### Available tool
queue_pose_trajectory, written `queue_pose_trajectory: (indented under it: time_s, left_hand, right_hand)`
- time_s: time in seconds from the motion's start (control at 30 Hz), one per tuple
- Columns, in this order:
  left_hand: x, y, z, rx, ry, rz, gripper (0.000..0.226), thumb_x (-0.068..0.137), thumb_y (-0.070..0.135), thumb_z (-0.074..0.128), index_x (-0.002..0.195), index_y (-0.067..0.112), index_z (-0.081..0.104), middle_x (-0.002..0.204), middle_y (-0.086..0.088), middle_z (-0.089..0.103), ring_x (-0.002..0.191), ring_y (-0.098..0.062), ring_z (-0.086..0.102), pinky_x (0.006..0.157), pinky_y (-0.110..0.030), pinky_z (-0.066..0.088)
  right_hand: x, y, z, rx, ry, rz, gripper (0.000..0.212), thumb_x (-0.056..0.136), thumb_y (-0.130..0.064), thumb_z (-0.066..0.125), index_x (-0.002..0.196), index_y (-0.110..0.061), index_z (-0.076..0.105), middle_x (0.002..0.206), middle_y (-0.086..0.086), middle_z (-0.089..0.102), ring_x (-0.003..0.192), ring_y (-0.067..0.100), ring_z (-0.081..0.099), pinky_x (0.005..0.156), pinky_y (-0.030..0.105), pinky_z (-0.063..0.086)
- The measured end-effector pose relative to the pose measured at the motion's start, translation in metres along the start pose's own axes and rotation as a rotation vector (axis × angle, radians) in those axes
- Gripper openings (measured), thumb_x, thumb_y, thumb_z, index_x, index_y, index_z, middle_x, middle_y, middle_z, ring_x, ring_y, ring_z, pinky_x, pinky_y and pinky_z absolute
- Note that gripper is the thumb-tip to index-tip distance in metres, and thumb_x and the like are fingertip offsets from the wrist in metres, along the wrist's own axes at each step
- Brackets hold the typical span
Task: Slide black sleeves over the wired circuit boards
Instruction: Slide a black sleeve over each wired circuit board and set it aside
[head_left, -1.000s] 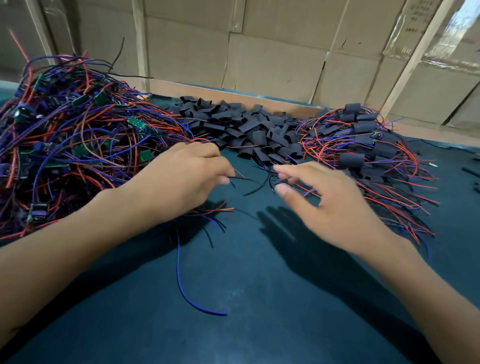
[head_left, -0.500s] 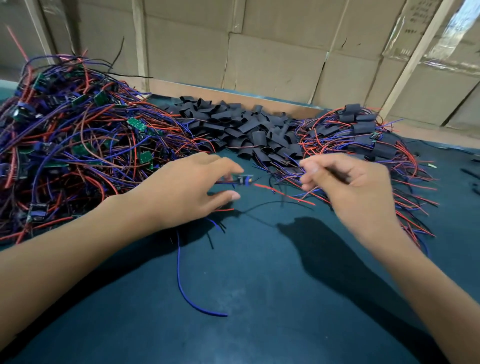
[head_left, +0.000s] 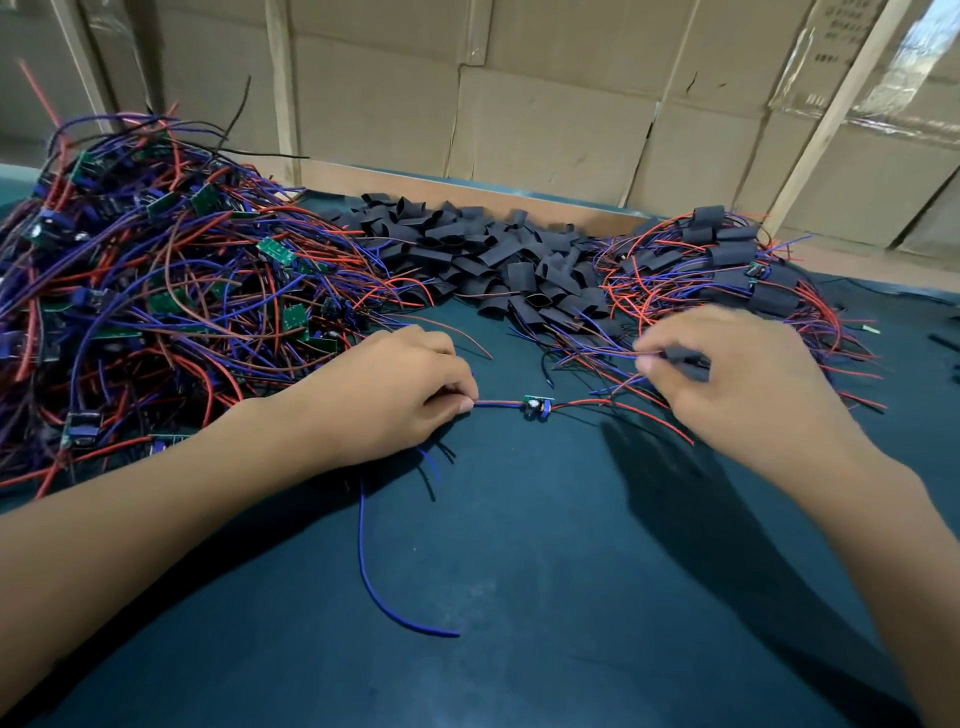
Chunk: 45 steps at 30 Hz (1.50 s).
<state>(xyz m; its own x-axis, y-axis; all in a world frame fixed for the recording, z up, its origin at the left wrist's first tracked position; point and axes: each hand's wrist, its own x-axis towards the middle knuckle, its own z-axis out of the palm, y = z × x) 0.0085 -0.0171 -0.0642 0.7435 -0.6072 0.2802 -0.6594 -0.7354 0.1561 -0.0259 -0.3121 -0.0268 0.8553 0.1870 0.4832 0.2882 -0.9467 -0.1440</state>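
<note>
A small green circuit board (head_left: 535, 406) with red and blue wires hangs just above the dark mat between my hands. My left hand (head_left: 395, 395) pinches the board's left wires between thumb and fingers. My right hand (head_left: 737, 379) holds a black sleeve (head_left: 685, 359) in its curled fingers, together with thin wire ends near the fingertips. A heap of loose black sleeves (head_left: 483, 254) lies behind the hands. A big tangle of bare wired boards (head_left: 156, 291) fills the left. Sleeved boards (head_left: 727, 260) are piled at the back right.
The dark green mat (head_left: 519, 597) stretches toward me, with a loose blue wire (head_left: 374, 571) curling across it. Cardboard boxes (head_left: 545, 114) wall off the back edge. Small black bits lie at the far right edge (head_left: 943, 343).
My left hand drew one wired board out to the right and now holds it stretched by its wires. My right hand reached into the sleeve heap and now grips a black sleeve.
</note>
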Motion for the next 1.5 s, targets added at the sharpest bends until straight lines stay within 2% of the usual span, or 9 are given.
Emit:
queue_pose_trajectory:
  time_s: [0.13,0.23,0.47,0.63,1.0,1.1,1.23,1.37,1.5]
  left_hand:
    - [-0.002,0.005,0.006,0.061,0.062,0.066,0.014,0.099,0.033,0.053,0.102,0.026,0.064,0.097,0.009,0.056,0.096,-0.016,0.049,0.088,-0.035,0.041]
    - [-0.004,0.01,0.01,0.106,0.1,0.119,0.017,0.101,0.032,0.048,0.105,0.022,0.061,0.101,0.006,0.06,0.099,-0.021,0.052,0.087,-0.038,0.04]
    - [-0.003,0.009,0.002,0.178,-0.007,0.186,0.039,0.101,0.055,0.035,0.122,0.042,0.065,0.109,0.017,0.061,0.108,-0.01,0.051,0.092,-0.034,0.038]
    - [-0.004,0.003,-0.002,0.154,0.059,0.177,0.029,0.102,0.049,0.043,0.11,0.036,0.067,0.099,0.013,0.059,0.101,-0.014,0.051,0.089,-0.031,0.037]
    - [0.034,-0.018,-0.027,-0.481,0.114,-0.068,0.036,0.097,0.053,0.056,0.083,0.026,0.074,0.071,0.011,0.067,0.067,0.001,0.061,0.064,-0.009,0.041]
    - [0.072,-0.028,-0.022,-0.138,0.095,-0.025,0.019,0.099,0.037,0.058,0.101,0.024,0.072,0.087,0.014,0.061,0.082,0.003,0.061,0.078,-0.013,0.042]
    - [0.12,-0.033,-0.012,0.297,-0.119,0.152,0.038,0.102,0.019,0.049,0.14,0.017,0.054,0.13,-0.004,0.054,0.121,-0.025,0.05,0.104,-0.032,0.037]
    - [0.15,-0.024,0.002,0.55,-0.26,0.255,0.049,0.098,0.003,0.045,0.146,0.012,0.046,0.141,-0.006,0.047,0.121,-0.029,0.049,0.1,-0.044,0.045]
    - [0.164,-0.014,0.012,0.59,-0.329,0.238,0.044,0.094,-0.002,0.048,0.136,0.009,0.055,0.133,-0.008,0.052,0.11,-0.033,0.057,0.091,-0.047,0.05]
  right_hand:
    - [-0.007,-0.032,0.017,0.235,0.039,-0.219,0.038,0.094,-0.038,0.065,0.123,-0.015,0.073,0.12,-0.003,0.073,0.109,0.013,0.066,0.101,0.027,0.046]
    - [-0.012,-0.046,0.041,0.167,-0.215,-0.306,0.042,0.097,-0.041,0.065,0.131,-0.016,0.067,0.116,-0.001,0.072,0.109,0.024,0.063,0.099,0.041,0.046]
    - [-0.014,-0.038,0.051,0.218,-0.13,-0.427,0.023,0.095,-0.002,0.065,0.117,-0.003,0.073,0.091,0.009,0.065,0.082,0.028,0.061,0.077,0.033,0.049]
    - [-0.012,-0.033,0.037,0.273,-0.189,-0.325,0.017,0.096,-0.001,0.061,0.104,-0.009,0.073,0.084,-0.009,0.053,0.073,0.005,0.05,0.071,0.013,0.035]
    - [-0.007,-0.017,0.024,0.19,-0.166,-0.234,0.021,0.099,-0.034,0.057,0.088,-0.022,0.07,0.072,-0.008,0.062,0.07,0.018,0.056,0.068,0.041,0.05]
    - [-0.005,-0.006,0.021,0.2,-0.109,-0.156,0.019,0.097,-0.033,0.059,0.083,-0.023,0.067,0.06,-0.01,0.056,0.059,0.009,0.051,0.059,0.035,0.045]
    - [-0.003,0.005,0.016,0.175,-0.064,-0.06,0.021,0.097,-0.029,0.061,0.079,-0.021,0.066,0.056,-0.004,0.052,0.059,0.022,0.05,0.059,0.039,0.048]
    - [0.0,0.015,0.014,0.151,-0.134,-0.012,0.025,0.099,-0.021,0.059,0.074,-0.025,0.061,0.064,0.001,0.063,0.065,0.028,0.056,0.066,0.042,0.05]
    - [0.0,0.016,0.014,0.163,-0.161,0.021,0.025,0.096,-0.004,0.054,0.111,-0.009,0.074,0.096,0.006,0.075,0.09,0.027,0.067,0.087,0.035,0.051]
